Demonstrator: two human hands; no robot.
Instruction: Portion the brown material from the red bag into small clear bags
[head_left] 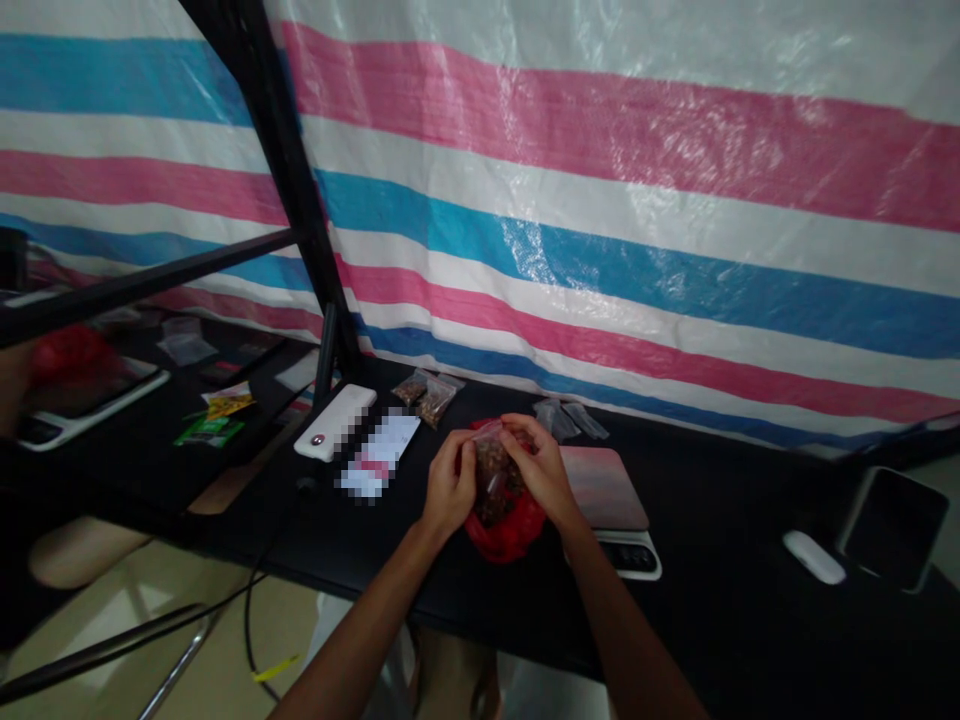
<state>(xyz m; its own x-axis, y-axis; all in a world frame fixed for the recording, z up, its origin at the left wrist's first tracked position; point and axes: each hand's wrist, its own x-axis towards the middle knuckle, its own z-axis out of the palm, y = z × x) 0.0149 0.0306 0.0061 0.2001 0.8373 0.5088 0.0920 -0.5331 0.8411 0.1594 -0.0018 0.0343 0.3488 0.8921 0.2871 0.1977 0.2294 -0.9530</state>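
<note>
Both hands pinch the top edge of a small clear zip bag (493, 458) with brown bits inside. My left hand (451, 482) grips its left corner, and my right hand (541, 468) its right corner. Just beneath it lies an open red plastic bag (508, 535) that holds more dark brown material. Right of the red bag stands a kitchen scale (609, 490) with a metal plate, partly behind my right forearm. Filled zip bags (436, 400) lie at the back of the black table, and flat clear bags (570, 420) rest behind the scale.
A white power bank (335, 420) and a blurred-out white item (381, 455) lie to the left. At right are a white mouse (814, 557) and a dark-screened device (896, 528). A black frame post (292, 200) separates a neighbouring table, where another scale (97, 405) stands.
</note>
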